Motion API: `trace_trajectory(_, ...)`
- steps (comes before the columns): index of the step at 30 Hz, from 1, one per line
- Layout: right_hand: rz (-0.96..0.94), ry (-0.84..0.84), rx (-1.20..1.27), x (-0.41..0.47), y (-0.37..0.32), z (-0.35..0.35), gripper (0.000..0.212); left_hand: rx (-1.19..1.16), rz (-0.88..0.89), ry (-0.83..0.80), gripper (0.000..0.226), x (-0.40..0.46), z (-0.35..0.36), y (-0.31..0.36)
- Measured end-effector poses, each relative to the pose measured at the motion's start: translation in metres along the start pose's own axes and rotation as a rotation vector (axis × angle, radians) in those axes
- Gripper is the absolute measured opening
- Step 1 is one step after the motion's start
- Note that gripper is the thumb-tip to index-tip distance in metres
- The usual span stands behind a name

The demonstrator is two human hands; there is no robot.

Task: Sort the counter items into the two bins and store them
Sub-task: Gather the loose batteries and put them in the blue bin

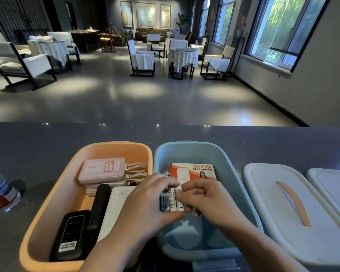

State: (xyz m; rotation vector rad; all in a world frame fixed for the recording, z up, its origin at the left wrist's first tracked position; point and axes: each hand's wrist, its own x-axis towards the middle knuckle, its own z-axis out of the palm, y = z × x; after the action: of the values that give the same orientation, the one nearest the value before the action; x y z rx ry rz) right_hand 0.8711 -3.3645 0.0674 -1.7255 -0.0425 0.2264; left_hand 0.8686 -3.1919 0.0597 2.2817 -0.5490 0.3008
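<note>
Two bins stand side by side on the dark counter: an orange bin (47,203) on the left and a blue bin (230,173) on the right. The orange one holds pink power banks (102,169), a white power bank (118,211) and two black devices (71,234). In the blue one lies an orange-and-white WiFi box (194,170). Over the blue bin, my left hand (145,205) and my right hand (204,201) together grip a pack of white batteries (174,201).
Two white lids lie on the counter to the right: one with an orange handle (294,211), another (334,185) at the frame edge. A water bottle (0,191) stands at the far left. Beyond the counter is a lounge with chairs and tables.
</note>
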Motion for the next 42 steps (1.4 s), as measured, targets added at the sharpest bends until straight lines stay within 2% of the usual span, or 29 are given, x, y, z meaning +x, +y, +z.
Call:
trace_trajectory(8, 0.035, -0.031, -0.053, 0.001, 0.005, -0.006, 0.012, -0.067, 0.012, -0.037, 0.051, 0.000, 0.009, -0.004)
trace_trajectory(11, 0.033, 0.009, -0.077, 0.005, 0.001, -0.008, 0.013, -0.040, -0.039, -0.035, 0.051, 0.007, 0.003, -0.012)
trace_trajectory(13, 0.034, 0.093, -0.073, 0.008, -0.001, -0.014, 0.013, 0.042, -0.087, -0.064, 0.053, 0.019, -0.003, -0.018)
trace_trajectory(15, 0.031, 0.145, -0.069, 0.010, 0.000, -0.021, 0.013, 0.225, -0.091, -0.133, 0.054, 0.032, -0.005, -0.024)
trace_trajectory(19, 0.018, 0.161, -0.054, 0.009, 0.005, -0.027, 0.012, 0.489, -0.078, -0.234, 0.061, 0.053, 0.005, -0.030)
trace_trajectory(25, -0.018, 0.153, -0.015, 0.009, 0.005, -0.034, 0.011, 0.615, 0.003, -0.397, 0.064, 0.077, 0.022, -0.034)
trace_trajectory(31, -0.031, 0.146, 0.001, 0.011, 0.003, -0.038, 0.010, 0.653, -0.055, -0.320, 0.059, 0.102, 0.023, -0.040)
trace_trajectory(35, -0.045, 0.128, 0.028, 0.009, 0.000, -0.039, 0.010, 0.696, -0.077, -0.415, 0.056, 0.115, 0.027, -0.040)
trace_trajectory(42, -0.040, 0.094, 0.049, 0.005, 0.001, -0.040, 0.011, 0.951, -0.040, -0.579, 0.045, 0.128, 0.038, -0.040)
